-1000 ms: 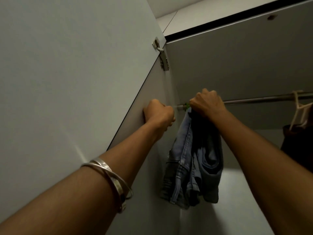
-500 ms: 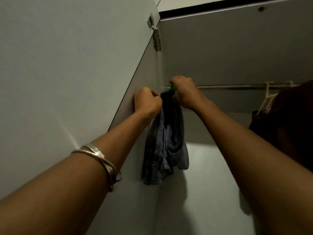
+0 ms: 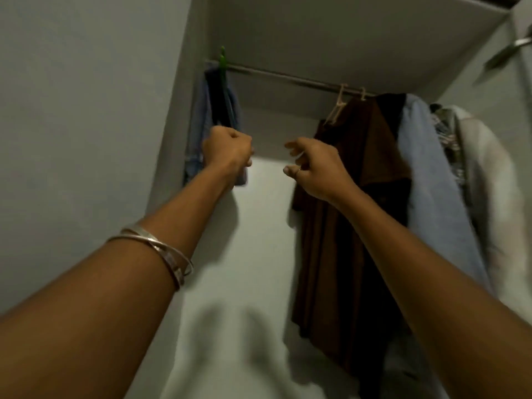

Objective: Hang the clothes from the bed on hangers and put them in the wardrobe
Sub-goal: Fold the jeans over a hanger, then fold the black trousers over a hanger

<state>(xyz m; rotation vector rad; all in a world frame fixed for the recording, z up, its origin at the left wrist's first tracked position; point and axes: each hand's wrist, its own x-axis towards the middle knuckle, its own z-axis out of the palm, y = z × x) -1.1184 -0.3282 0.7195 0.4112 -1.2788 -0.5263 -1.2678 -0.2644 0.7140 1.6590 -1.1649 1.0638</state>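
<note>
A: What's on the rail (image 3: 288, 77)?
B: Thin metal rod, running from 10 o'clock to 2 o'clock across the wardrobe (image 3: 345, 27). At its left end, a green plastic hanger (image 3: 222, 60) with folded denim jeans (image 3: 203, 125) draped over it; faded blue, heavy weave, hanging close to the left inner wall.
A: Other clothes?
B: At 2 o'clock: a brown garment (image 3: 354, 197) with long vertical folds on a cream hanger (image 3: 338, 106), then a pale blue shirt (image 3: 431, 182), a patterned piece, and a white garment (image 3: 495, 197) at the right edge. Frame is blurry there.
A: Room and surfaces?
B: Matte grey-white panels, flat top board, smooth pale back wall. Wardrobe door (image 3: 80, 110) fills 9 o'clock. Dim light, soft arm shadows on the back wall.
A: Left grip?
B: Left hand (image 3: 229, 152), fingers curled into a fist, directly in front of the jeans' lower half. Can't tell whether it grips the denim or just overlaps it. Thin metal bangles (image 3: 161, 251) on that forearm.
A: Right grip?
B: Right hand (image 3: 312, 168) at 3 o'clock of the left one, fingers loosely curled, holding nothing, just in front of the brown garment's upper edge. Jeans are at its 10 o'clock, apart from it.
</note>
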